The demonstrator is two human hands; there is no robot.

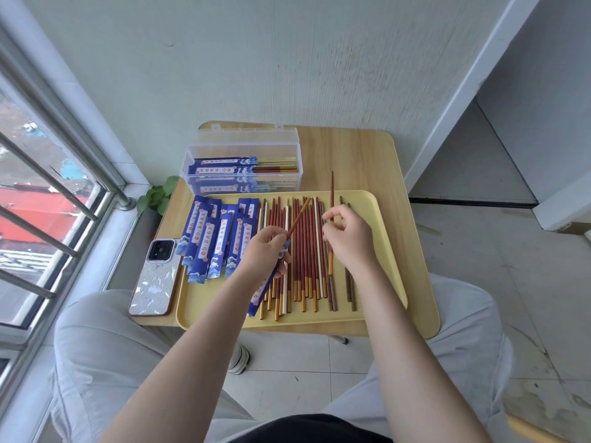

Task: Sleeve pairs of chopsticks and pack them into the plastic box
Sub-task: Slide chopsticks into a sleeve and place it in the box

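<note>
Surface: wooden surface (377,155), yellow tray (380,251).
Left hand (267,251): gripping sleeve (265,287), one chopstick (299,215) in.
Right hand (347,239): pinching its mate (332,193), upright, just right of sleeve mouth.

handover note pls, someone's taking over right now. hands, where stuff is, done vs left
Left hand: grips a blue sleeve with one red chopstick already in it.
Right hand: pinches a second red chopstick, raised, not yet in the sleeve.
Tray: loose chopsticks in the middle, empty sleeves on the left.
Box: behind the tray, lid open, a few sleeved pairs inside.
Done: those packed pairs.
Left: finish this pair, box it, then the many loose chopsticks.
Phone lies left of the tray.
</note>
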